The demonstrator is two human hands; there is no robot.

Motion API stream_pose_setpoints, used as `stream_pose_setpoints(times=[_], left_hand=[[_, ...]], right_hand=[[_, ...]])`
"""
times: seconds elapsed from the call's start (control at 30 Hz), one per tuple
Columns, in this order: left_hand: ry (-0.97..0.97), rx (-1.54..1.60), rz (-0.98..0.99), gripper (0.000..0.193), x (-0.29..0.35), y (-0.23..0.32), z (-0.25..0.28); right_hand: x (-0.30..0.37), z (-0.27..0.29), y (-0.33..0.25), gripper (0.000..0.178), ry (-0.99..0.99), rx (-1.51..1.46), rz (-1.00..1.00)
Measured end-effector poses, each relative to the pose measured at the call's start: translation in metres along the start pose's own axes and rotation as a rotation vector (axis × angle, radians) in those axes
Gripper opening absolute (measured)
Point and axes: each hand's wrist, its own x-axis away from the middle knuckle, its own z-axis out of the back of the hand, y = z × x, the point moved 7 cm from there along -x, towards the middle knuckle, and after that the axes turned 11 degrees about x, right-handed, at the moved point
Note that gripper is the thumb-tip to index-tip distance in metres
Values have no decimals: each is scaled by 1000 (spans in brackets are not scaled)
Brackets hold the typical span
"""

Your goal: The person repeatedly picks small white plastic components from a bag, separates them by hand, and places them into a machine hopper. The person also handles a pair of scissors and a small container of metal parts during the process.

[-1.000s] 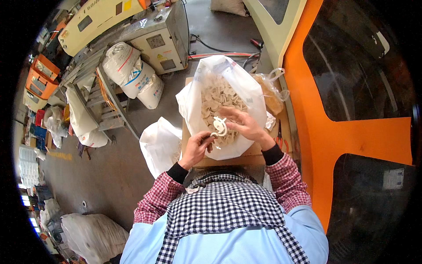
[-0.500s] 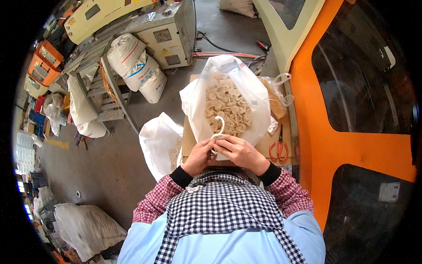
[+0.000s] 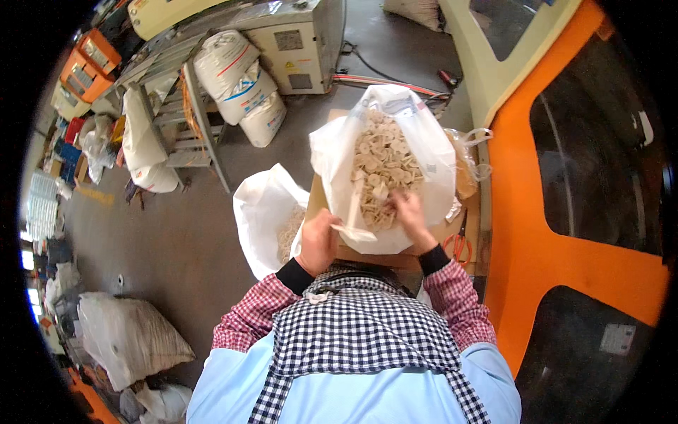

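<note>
My left hand (image 3: 320,242) is closed on a cream-white plastic hook (image 3: 354,231), smeared by motion, at the near left rim of an open white bag (image 3: 328,152). Small cream plastic parts (image 3: 381,152), many with round discs, fill that bag. Over its near right side, my right hand (image 3: 409,214) reaches in among the parts. Its fingers are blurred, and whether they grip a part I cannot make out.
A second white bag (image 3: 254,212) with small parts stands lower at the left. Red-handled scissors (image 3: 459,249) lie on the cardboard (image 3: 439,232) at the right, beside an orange machine (image 3: 522,219). A metal step ladder (image 3: 206,131) and stacked sacks (image 3: 229,71) stand beyond.
My hands were together around the white hook; now they are apart. The right has moved forward and right into the parts, while the left keeps the hook, now tipped lower. The view has shifted.
</note>
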Motion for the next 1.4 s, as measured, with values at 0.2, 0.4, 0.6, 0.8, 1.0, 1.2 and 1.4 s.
stream_pose_setpoints(times=[0.2,0.4,0.6,0.8,1.0,1.2,1.4], left_hand=[[256,-328,552,17,36,-71,113],[-107,-644,1033,29,184,-176,149],[-161,-730,1240,33,229,-242,156],[-205,-731,1033,36,198,-235,145],[-317,-680,983,30,182,-210,126],[-225,-588,873,23,121,-148,111],[-221,-518,750,18,87,-115,91]], right_hand=[[15,16,-51,27,68,313,195],[91,7,-73,13,-45,552,270],[108,5,-69,12,-77,671,374],[105,16,-109,23,15,630,395],[92,132,-74,21,776,512,287],[32,202,48,27,658,648,-132],[-8,210,88,37,640,778,-335]])
